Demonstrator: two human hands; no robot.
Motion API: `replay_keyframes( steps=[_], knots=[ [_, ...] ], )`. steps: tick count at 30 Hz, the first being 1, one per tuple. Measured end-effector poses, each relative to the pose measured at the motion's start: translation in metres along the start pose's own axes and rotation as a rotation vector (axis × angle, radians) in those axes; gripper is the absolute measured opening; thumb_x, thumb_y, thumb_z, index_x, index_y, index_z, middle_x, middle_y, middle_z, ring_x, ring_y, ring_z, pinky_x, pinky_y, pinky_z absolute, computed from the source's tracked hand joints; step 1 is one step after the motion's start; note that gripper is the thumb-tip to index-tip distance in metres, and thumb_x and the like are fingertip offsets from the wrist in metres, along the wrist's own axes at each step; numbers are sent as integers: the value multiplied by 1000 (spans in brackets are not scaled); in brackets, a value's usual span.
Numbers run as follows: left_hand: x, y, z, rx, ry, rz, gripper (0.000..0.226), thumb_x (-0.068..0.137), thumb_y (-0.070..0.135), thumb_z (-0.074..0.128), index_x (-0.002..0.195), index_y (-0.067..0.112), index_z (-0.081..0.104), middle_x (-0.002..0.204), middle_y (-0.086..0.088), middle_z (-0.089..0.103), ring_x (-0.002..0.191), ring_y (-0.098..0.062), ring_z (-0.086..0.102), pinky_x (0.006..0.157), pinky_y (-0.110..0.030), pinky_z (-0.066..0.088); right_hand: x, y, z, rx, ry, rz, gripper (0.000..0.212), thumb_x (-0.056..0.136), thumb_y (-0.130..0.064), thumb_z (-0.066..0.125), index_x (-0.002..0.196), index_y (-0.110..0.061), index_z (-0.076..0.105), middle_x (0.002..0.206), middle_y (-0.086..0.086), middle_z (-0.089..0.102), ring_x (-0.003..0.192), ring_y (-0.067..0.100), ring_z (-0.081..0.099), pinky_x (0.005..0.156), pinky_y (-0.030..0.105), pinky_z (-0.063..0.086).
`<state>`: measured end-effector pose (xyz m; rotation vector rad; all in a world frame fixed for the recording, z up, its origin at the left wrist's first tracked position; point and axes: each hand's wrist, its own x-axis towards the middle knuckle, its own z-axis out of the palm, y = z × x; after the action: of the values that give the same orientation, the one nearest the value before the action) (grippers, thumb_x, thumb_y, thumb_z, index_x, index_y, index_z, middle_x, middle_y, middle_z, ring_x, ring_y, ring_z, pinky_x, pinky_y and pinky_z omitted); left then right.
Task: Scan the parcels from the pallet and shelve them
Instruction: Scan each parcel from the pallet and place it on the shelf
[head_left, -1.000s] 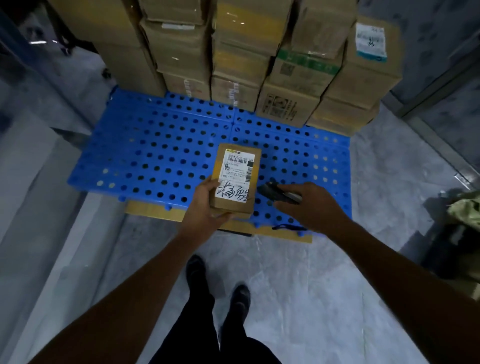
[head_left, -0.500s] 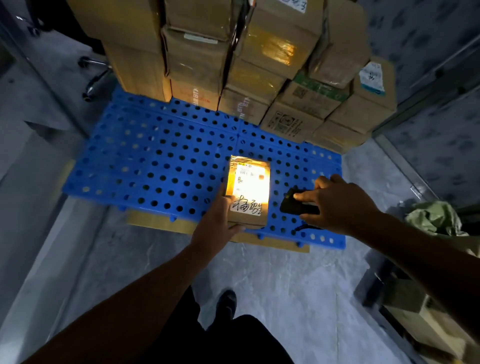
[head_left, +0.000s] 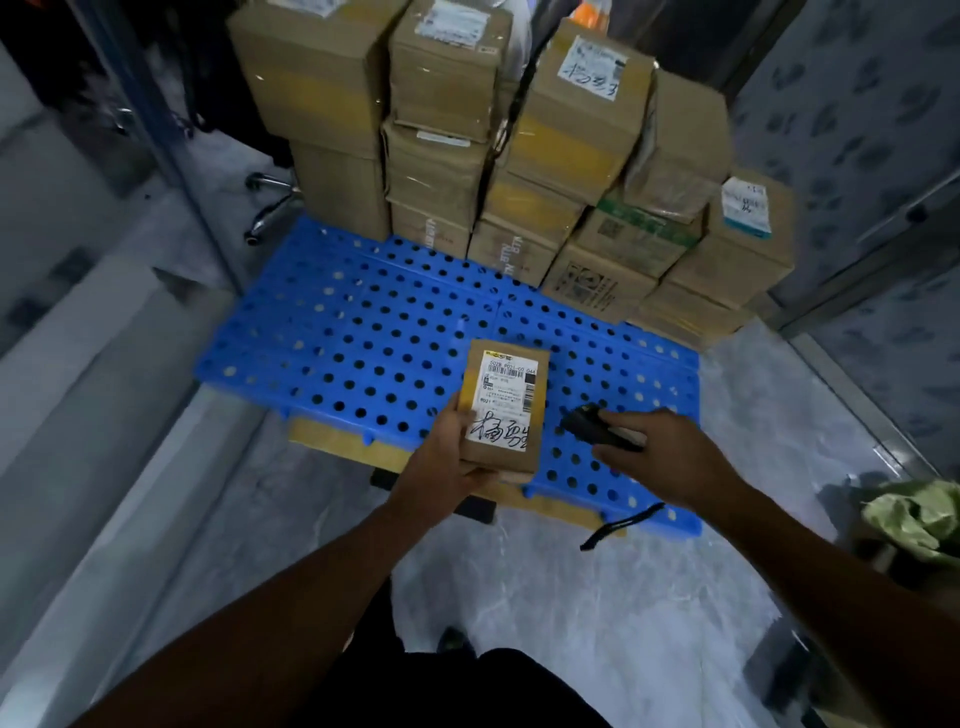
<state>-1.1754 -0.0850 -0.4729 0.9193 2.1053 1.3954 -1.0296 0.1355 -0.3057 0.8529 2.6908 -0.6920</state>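
Observation:
My left hand (head_left: 441, 462) grips a small brown parcel (head_left: 506, 415) from below, label side up, with a white shipping label and black handwriting on it. To its right, my right hand (head_left: 660, 454) holds a black handheld scanner (head_left: 592, 427) pointed at the parcel; a black wrist strap (head_left: 618, 526) dangles under it. Both are above the front edge of the blue perforated pallet (head_left: 363, 343). A tall stack of cardboard parcels (head_left: 519, 171) fills the pallet's far side.
Flat cardboard (head_left: 332, 441) lies under the pallet's front edge. A chair base (head_left: 272, 205) stands behind the pallet at left. Crumpled green wrapping (head_left: 914, 519) sits at the right edge. Grey walls close in on both sides; my feet are on grey marble floor.
The scanner's bright light on the label half a second ago is gone. The view has tilted up, showing more of the stack. Both hands keep their grips.

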Motion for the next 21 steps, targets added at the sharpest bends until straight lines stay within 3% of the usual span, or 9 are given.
replay_keyframes(
  steps=[3,6,9,11,13,16,19,21],
  knots=[
    [-26,11,-4,-24,67,-73,83,74,26,91,128,47,32,142,21,45,127,6,52,91,-7,47,5,0,27,290,22,33,48,87,-38,75,134,-29,64,103,-7,72,69,6,64,54,19,47],
    [-66,22,-10,-46,202,-132,84,72,24,93,118,62,33,138,24,47,121,16,52,84,-2,47,8,-6,51,402,-19,-24,52,89,-43,72,138,-31,60,119,-14,64,82,5,64,56,13,45],
    [-114,28,-15,-39,329,-180,85,69,35,93,117,68,30,140,7,54,116,14,57,80,-4,49,5,-15,79,445,-78,-130,52,90,-47,70,138,-32,59,127,-17,62,95,7,65,76,18,52],
    [-149,29,-16,-1,403,-248,80,63,52,89,116,64,31,142,2,54,116,6,60,82,-8,52,-2,-24,104,472,-122,-195,53,88,-47,71,137,-32,60,130,-21,59,104,0,59,83,11,46],
    [-186,30,-16,42,494,-320,80,59,61,83,119,57,31,142,2,55,118,-7,63,90,-22,56,-14,-39,126,458,-176,-244,56,85,-49,72,137,-31,60,127,-27,56,107,-5,56,78,5,41],
    [-247,34,-21,50,639,-393,83,63,45,92,120,52,32,139,-1,59,116,-20,66,91,-48,58,-39,-70,151,436,-271,-354,59,83,-54,71,137,-33,60,113,-34,58,96,-14,60,70,12,53],
    [-306,38,-30,107,791,-431,84,68,35,95,121,50,31,136,2,60,109,-19,68,87,-45,59,-66,-112,172,407,-362,-507,56,82,-56,69,133,-35,63,123,-30,62,108,-6,60,83,18,52],
    [-345,42,-37,129,889,-461,84,68,37,94,123,47,31,136,4,60,107,-15,67,83,-30,57,-88,-144,187,399,-399,-567,54,82,-54,72,132,-34,65,126,-22,65,113,-1,61,87,19,51]
  ],
)
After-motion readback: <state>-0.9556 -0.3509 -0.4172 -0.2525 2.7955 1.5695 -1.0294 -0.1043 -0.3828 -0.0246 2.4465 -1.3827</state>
